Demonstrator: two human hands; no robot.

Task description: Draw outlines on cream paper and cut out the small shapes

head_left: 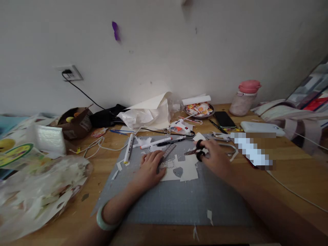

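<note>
Scissors (200,151): grasped by black handles in right hand (216,159) — blades near cut-out paper (190,169).
Left hand (151,169): ungripped, palm down at paper's left edge — beside ruler (169,151).

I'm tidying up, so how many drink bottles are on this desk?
1: the pink-lidded bottle, back right, beside the black phone. Others may be hidden in the clutter.

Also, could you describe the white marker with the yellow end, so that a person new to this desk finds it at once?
On the wooden table, find the big grey cutting mat. Near its far left corner, left of the left hand, lies a thick white marker, roughly lengthwise. Its near end is yellow; the white pen beside it lies crosswise, with orange-red ends.
</note>
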